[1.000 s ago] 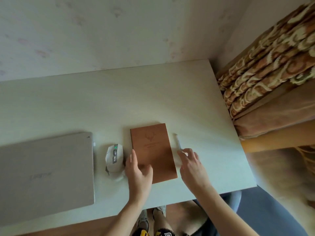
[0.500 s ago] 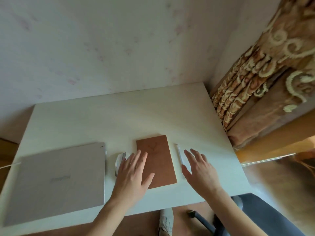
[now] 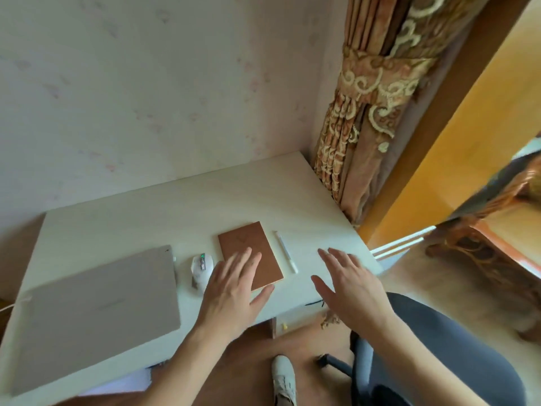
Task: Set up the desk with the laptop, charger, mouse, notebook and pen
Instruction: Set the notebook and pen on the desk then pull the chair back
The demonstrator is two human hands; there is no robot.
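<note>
Brown notebook (image 3: 249, 253) lying closed, white pen (image 3: 286, 251) at its 3 o'clock; left hand (image 3: 232, 294) and right hand (image 3: 352, 285) hovering, spread, holding nothing.

Closed laptop (image 3: 96, 306), mouse (image 3: 200, 266), brown notebook (image 3: 250, 253) and pen (image 3: 286, 251) line the worktop (image 3: 175, 206); both empty hands spread above.

No legible text or labels anywhere.

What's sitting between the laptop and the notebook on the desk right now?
In the head view, the white mouse lies between the closed laptop and the brown notebook, apart from both. The left hand hovers over the notebook's near corner.
</note>
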